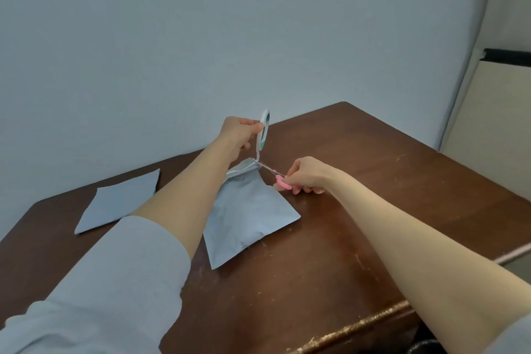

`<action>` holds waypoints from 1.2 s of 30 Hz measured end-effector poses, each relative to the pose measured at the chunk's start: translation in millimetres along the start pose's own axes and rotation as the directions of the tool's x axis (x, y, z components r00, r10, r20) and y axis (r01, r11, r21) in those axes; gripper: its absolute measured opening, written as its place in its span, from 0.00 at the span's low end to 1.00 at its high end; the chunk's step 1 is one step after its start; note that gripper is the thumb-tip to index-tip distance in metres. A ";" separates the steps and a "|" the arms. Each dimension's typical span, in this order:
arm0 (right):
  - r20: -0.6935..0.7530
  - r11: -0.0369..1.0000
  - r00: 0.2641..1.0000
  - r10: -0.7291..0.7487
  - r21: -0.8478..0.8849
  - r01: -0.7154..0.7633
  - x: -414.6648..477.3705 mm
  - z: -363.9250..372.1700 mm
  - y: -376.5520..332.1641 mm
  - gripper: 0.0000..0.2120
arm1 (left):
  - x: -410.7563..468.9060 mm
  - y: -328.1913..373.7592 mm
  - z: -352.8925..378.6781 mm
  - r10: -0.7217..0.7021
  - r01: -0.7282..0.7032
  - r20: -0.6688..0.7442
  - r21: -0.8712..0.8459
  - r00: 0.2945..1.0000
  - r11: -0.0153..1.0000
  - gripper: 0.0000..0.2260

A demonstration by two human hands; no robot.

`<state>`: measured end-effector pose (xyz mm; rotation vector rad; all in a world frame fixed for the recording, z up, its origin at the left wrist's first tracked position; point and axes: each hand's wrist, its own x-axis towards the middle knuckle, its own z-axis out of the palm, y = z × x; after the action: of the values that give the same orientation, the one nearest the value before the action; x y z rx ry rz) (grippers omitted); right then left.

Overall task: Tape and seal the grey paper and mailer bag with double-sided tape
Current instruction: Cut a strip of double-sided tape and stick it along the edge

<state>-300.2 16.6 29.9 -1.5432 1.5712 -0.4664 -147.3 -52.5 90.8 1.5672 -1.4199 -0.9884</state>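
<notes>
**Blades at the strip, just right of the bag's far corner**

Pinched at the rim by the left hand (237, 135), thumb and fingertips curled round it: tape roll (264, 131), raised on edge above the far end of the mailer bag (247, 215). Running steeply down from the roll to the bag's far edge: a taut tape strip (256, 156), with a white length already laid leftward along that edge.

Gripped by the right hand (306, 174), fingers curled through and about the pink handles: scissors (271, 172), long axis from near-right to far-left, tips touching or just beside the strip where it leaves the bag. Too small to tell how far the blades are parted.

Judged the deciding relation – strip nearly upright, blades nearly crosswise to it, approaching from the right. Cutting hand nearer the cut; holding hand above and to the left, keeping tension.

Bag flat on the table (373, 181), mid-scene, far corner lifted slightly. Well apart to the left – grey paper (120, 200), flat, untouched.
</notes>
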 end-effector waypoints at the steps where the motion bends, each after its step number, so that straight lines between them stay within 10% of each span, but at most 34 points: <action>1: -0.002 1.000 1.000 -0.002 0.003 0.002 1.4 2.1 -1.7 0.10 | -0.5 -0.1 -1.0 0.003 -0.003 0.003 -0.014 1.000 1.000 0.11; 36: -0.083 0.996 0.993 -0.079 -0.054 0.075 9.7 7.9 -16.3 0.09 | -3.7 4.5 -4.0 0.011 -0.008 0.046 -0.075 0.999 0.997 0.07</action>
<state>-282.8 7.2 34.9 -1.6462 1.6029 -0.5450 -145.7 -49.0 96.6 1.4906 -1.4041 -1.0668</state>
